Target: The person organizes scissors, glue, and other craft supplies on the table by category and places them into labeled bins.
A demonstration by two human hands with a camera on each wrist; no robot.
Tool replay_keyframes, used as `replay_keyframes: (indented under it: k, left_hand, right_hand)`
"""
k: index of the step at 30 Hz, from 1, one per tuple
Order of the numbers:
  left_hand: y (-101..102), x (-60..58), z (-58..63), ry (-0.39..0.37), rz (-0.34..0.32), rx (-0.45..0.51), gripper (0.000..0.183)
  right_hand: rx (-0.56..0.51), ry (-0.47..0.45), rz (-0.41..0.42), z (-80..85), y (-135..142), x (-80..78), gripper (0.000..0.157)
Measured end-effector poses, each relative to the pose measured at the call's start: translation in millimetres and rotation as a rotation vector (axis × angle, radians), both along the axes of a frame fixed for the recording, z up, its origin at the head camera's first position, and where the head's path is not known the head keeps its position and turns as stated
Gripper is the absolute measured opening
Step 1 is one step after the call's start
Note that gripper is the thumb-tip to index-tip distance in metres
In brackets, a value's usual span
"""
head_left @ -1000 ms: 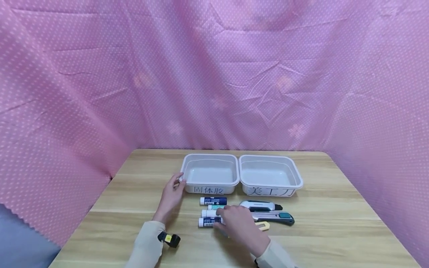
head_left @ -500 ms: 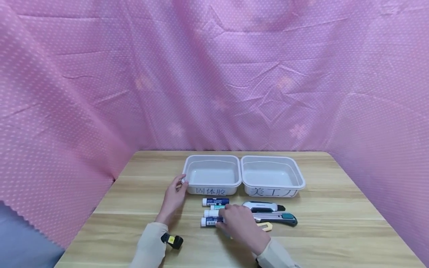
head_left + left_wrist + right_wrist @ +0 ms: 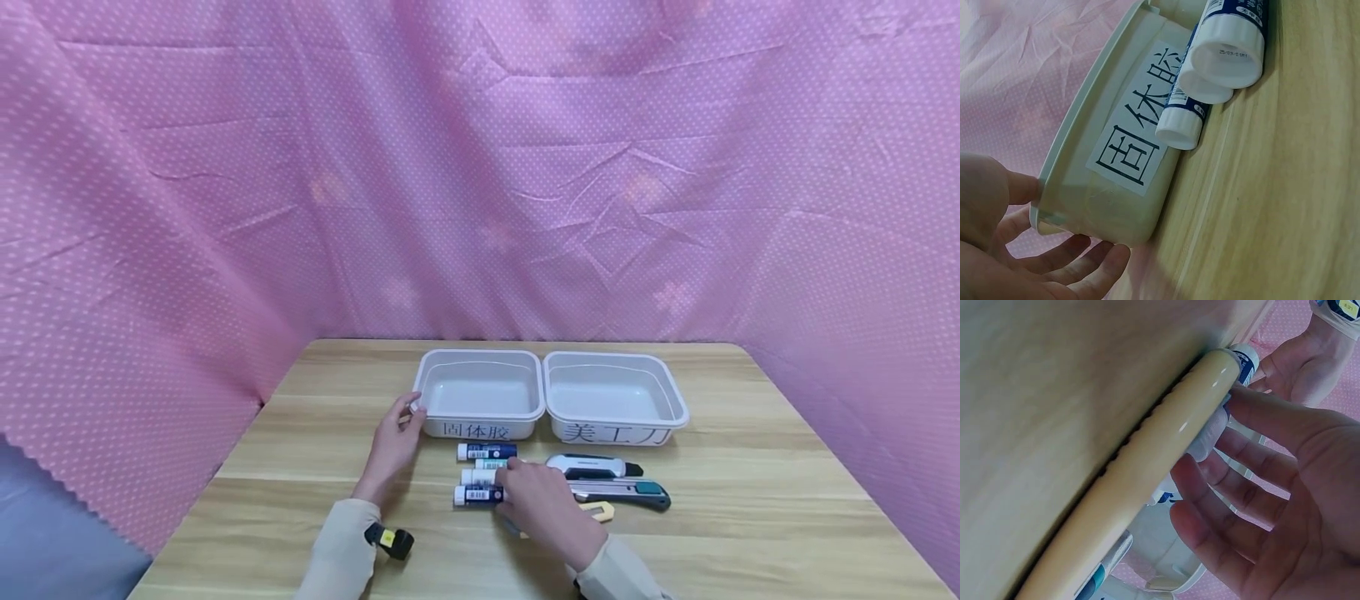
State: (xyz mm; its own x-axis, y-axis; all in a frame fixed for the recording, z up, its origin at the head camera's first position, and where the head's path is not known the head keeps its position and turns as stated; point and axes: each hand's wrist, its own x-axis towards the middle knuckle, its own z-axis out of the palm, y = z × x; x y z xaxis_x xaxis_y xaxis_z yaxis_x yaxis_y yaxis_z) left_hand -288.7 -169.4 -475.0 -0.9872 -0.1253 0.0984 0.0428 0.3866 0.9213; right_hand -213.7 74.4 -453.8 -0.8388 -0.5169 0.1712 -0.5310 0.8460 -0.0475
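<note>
My left hand (image 3: 396, 442) holds the near left corner of a white plastic tub (image 3: 1072, 169), thumb at the rim and fingers along the wall. My right hand (image 3: 543, 504) reaches over several glue sticks lying in a column before the tub. Thumb and fingers pinch the right end of the nearest, a dark blue glue stick (image 3: 478, 496) with a white cap. In the right wrist view, a yellow box cutter (image 3: 1147, 444) in front partly hides this grip. Beyond it lie a white-labelled glue stick (image 3: 477, 477), a green one (image 3: 491, 464) and another blue one (image 3: 487, 452).
A second white tub (image 3: 615, 435) with a printed label stands against the first one's right side. Right of the glue sticks lie a white-and-black box cutter (image 3: 592, 466) and a grey-and-teal one (image 3: 622, 492). Pink dotted cloth (image 3: 480, 208) hangs behind the wooden table (image 3: 750, 500).
The head view has shifted slightly, moving the scene right. My right thumb and fingers have drawn in a little at the nearest glue stick's end. My left hand stays on the tub's corner.
</note>
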Motion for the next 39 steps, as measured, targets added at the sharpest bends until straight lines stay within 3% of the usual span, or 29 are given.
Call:
replay_keyframes:
  k: [17, 39]
  left_hand:
    - [3.8, 2.7, 1.4, -0.021, -0.007, -0.003, 0.046]
    - [-3.6, 1.1, -0.3, -0.04, -0.014, -0.005, 0.051]
  right_hand:
    - [-0.062, -0.091, 0.003, -3.5, 2.3, -2.7, 0.019]
    - [-0.117, -0.083, 0.085, -1.5, -0.9, -2.3, 0.023]
